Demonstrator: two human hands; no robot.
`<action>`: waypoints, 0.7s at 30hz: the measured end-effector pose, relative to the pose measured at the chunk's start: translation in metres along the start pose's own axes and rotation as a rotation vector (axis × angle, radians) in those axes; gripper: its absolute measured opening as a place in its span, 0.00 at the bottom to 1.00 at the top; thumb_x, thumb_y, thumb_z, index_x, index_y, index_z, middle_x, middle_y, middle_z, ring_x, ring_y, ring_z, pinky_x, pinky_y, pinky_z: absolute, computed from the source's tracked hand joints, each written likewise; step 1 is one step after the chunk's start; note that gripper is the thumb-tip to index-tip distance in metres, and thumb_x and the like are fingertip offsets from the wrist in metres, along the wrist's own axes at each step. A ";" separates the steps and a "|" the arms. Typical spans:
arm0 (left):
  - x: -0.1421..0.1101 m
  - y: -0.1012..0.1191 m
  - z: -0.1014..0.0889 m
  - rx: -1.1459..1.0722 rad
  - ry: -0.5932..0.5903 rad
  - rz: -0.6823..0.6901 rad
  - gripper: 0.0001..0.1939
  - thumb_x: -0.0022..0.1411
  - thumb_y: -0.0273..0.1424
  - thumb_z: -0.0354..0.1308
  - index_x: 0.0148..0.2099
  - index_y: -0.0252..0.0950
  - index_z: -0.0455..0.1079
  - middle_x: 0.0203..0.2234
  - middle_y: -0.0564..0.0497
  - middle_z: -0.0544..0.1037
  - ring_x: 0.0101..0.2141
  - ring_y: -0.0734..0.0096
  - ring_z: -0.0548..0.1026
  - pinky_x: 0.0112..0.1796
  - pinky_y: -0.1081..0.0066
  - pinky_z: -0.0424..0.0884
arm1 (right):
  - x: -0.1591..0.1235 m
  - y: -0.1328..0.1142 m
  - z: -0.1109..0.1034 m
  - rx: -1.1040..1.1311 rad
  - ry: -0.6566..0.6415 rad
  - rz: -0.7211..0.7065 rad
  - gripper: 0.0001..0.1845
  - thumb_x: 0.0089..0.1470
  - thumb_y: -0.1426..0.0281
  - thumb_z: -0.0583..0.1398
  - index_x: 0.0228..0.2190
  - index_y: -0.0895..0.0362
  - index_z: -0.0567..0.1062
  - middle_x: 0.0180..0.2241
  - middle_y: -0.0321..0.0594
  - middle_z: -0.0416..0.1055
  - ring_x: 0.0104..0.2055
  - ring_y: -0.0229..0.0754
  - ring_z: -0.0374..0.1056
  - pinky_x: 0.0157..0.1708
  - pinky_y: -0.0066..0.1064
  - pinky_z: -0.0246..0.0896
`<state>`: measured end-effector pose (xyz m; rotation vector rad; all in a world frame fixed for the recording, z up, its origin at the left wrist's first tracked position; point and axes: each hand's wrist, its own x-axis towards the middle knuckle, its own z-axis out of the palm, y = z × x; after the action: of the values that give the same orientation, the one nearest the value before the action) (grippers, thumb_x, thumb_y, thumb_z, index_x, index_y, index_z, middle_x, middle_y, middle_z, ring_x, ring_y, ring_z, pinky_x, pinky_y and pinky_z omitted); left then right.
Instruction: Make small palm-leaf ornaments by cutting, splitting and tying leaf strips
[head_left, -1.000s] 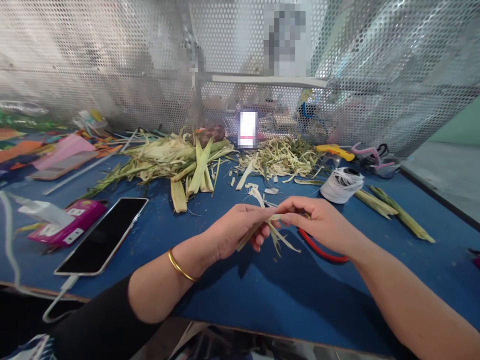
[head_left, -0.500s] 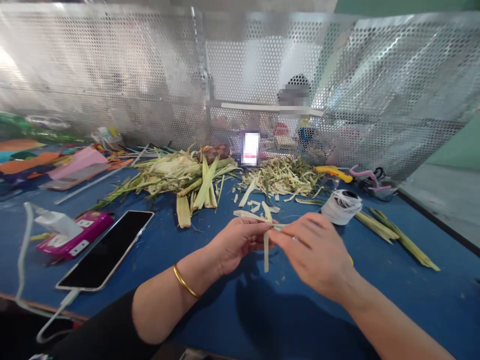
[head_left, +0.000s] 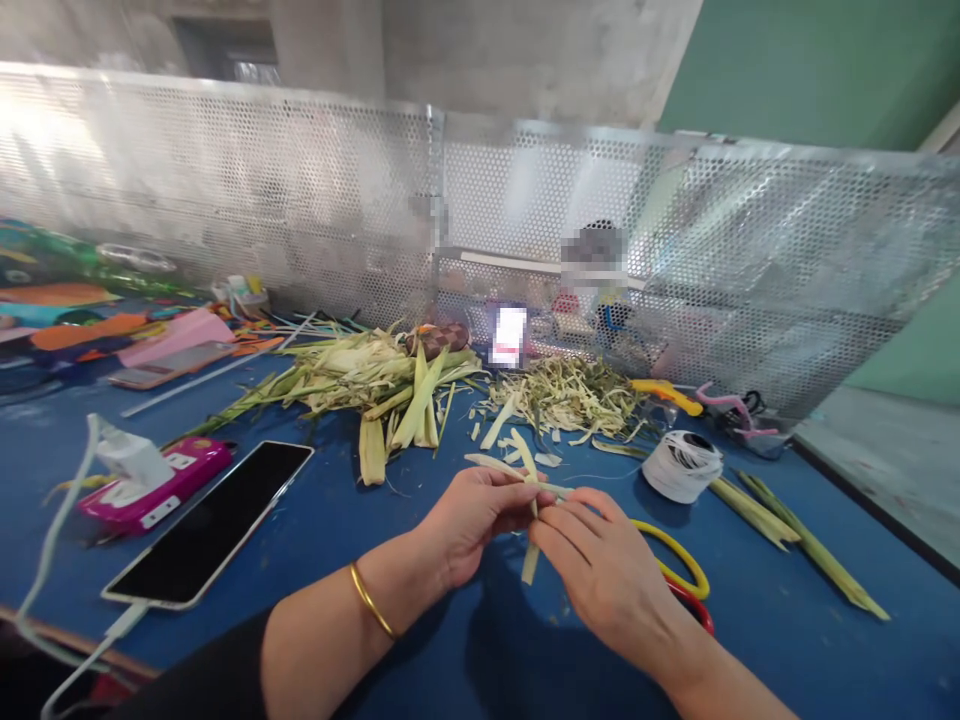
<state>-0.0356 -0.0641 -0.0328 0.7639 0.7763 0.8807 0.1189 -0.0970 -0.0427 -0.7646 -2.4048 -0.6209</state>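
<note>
Between thumb and fingers, my left hand point(head_left: 472, 520) pinches pale green leaf strips point(head_left: 524, 452) that cross one another. One strip's end hangs down below the fingers. My right hand point(head_left: 600, 560) is closed at the same crossing, its fingertips on the strip that points right; part of the strips is hidden behind the fingers. A spool of white thread point(head_left: 682, 468) stands right of my hands, and a thin thread runs from it towards them. Scissors with yellow and red handles point(head_left: 699, 575) lie partly hidden under my right hand.
Behind my hands lie a heap of long leaves point(head_left: 352, 375) and a pile of shredded scraps point(head_left: 566, 395). Cut stalks point(head_left: 814, 550) lie at right. At left are a phone point(head_left: 214, 520) on a cable and a magenta power strip point(head_left: 161, 490). A perforated metal screen point(head_left: 337, 190) closes off the back.
The view has tilted up, so everything sits lower in the picture. My right hand has turned and drawn in closer to the left, and the scissors' handles now show beside it.
</note>
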 end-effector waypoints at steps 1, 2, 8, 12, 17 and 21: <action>0.000 0.000 0.000 -0.005 0.001 0.006 0.13 0.40 0.30 0.70 0.30 0.28 0.76 0.27 0.46 0.78 0.29 0.75 0.74 0.38 0.74 0.69 | 0.000 -0.001 -0.001 0.013 0.010 0.000 0.19 0.62 0.79 0.44 0.34 0.60 0.73 0.29 0.40 0.73 0.33 0.40 0.68 0.45 0.38 0.54; -0.001 0.000 0.000 -0.007 0.001 0.012 0.13 0.40 0.30 0.70 0.30 0.29 0.76 0.27 0.47 0.78 0.29 0.75 0.74 0.38 0.74 0.69 | 0.001 -0.002 -0.002 0.023 0.014 -0.006 0.19 0.62 0.79 0.44 0.34 0.59 0.73 0.29 0.40 0.74 0.34 0.40 0.68 0.46 0.38 0.54; -0.004 0.006 0.002 0.014 0.017 0.039 0.10 0.44 0.28 0.67 0.31 0.30 0.75 0.26 0.49 0.77 0.26 0.77 0.73 0.35 0.74 0.70 | -0.002 0.005 -0.007 0.041 0.101 0.177 0.15 0.61 0.76 0.49 0.46 0.58 0.69 0.38 0.44 0.75 0.40 0.43 0.69 0.43 0.38 0.59; -0.006 0.009 0.003 0.071 0.007 0.021 0.10 0.45 0.28 0.65 0.34 0.30 0.75 0.22 0.51 0.75 0.23 0.77 0.72 0.32 0.74 0.70 | -0.006 0.014 -0.002 0.067 0.059 0.463 0.09 0.60 0.68 0.53 0.39 0.56 0.71 0.35 0.43 0.75 0.37 0.45 0.70 0.40 0.38 0.60; -0.004 0.005 0.003 0.183 0.030 0.064 0.11 0.47 0.34 0.65 0.25 0.31 0.69 0.18 0.56 0.70 0.18 0.81 0.68 0.26 0.75 0.67 | -0.005 0.011 -0.003 0.249 -0.037 0.497 0.11 0.61 0.70 0.52 0.28 0.54 0.70 0.26 0.35 0.73 0.29 0.39 0.67 0.41 0.36 0.57; -0.002 0.003 0.001 0.283 0.018 0.096 0.12 0.47 0.35 0.65 0.27 0.30 0.70 0.17 0.56 0.70 0.17 0.81 0.66 0.24 0.75 0.66 | 0.001 0.009 -0.016 0.398 -0.117 0.579 0.16 0.60 0.68 0.52 0.21 0.54 0.68 0.20 0.34 0.68 0.26 0.39 0.64 0.32 0.31 0.58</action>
<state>-0.0365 -0.0647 -0.0298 1.0511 0.8969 0.8745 0.1296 -0.0988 -0.0274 -1.2595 -2.1426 0.1320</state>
